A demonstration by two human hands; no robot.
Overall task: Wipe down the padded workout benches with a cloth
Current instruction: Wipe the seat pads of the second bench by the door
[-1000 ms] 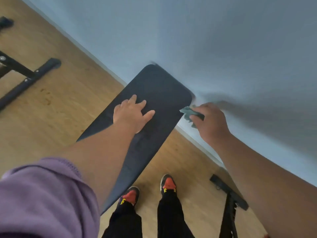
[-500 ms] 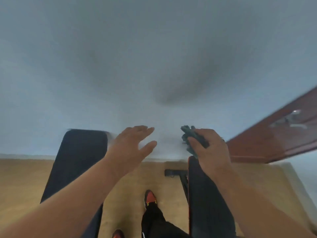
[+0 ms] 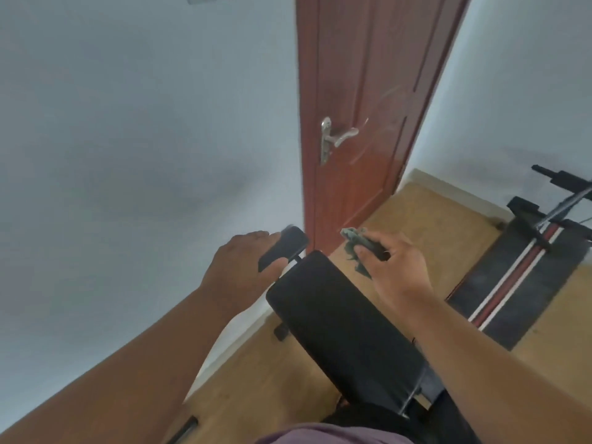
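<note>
We are gripping the small far pad (image 3: 283,248) with our left hand (image 3: 238,267), fingers wrapped over its edge, while our right hand (image 3: 392,267) is pinching the bunched green cloth (image 3: 354,248) just above the far end of the long black bench pad (image 3: 346,328). The cloth is looking soft and light, best kept wadded; the padding should be giving slightly under pressure. We are counting one cloth and two benches, the second striped bench (image 3: 519,280) lying right.

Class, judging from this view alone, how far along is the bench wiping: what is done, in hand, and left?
Done: nothing shows as wiped. In hand: the right hand pinches the cloth above the bench, off the pad; the left hand grips the small pad at its end. Left: this bench and the striped bench.
</note>
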